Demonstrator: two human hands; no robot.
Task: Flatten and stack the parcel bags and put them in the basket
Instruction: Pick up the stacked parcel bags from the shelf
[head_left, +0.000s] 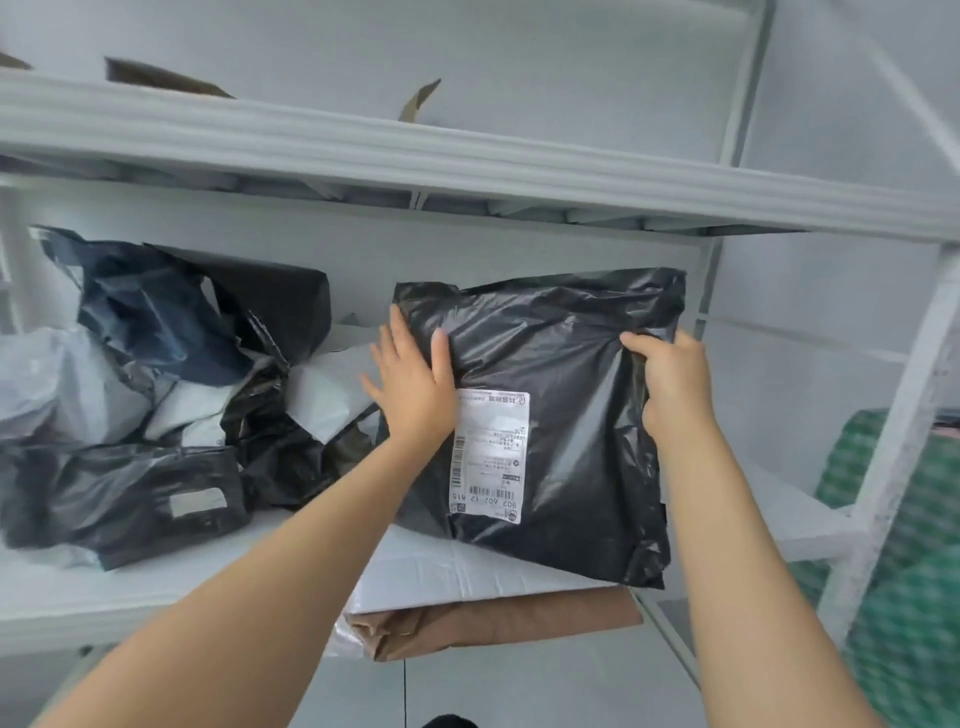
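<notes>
A large black parcel bag (561, 415) with a white shipping label (488, 452) lies on a white shelf (156, 587), spread nearly flat. My left hand (413, 384) presses on its left part with straight fingers. My right hand (670, 379) grips the bag's right edge, thumb on top and fingers curled behind. To the left sits a crumpled heap of black, dark blue and white parcel bags (171, 389). No basket is in view.
The bag lies on white sheets and a brown paper package (488, 623) that overhang the shelf's front edge. An upper shelf beam (467, 161) runs across above. A white upright post (893, 441) stands at the right, with green checked material (909, 597) behind it.
</notes>
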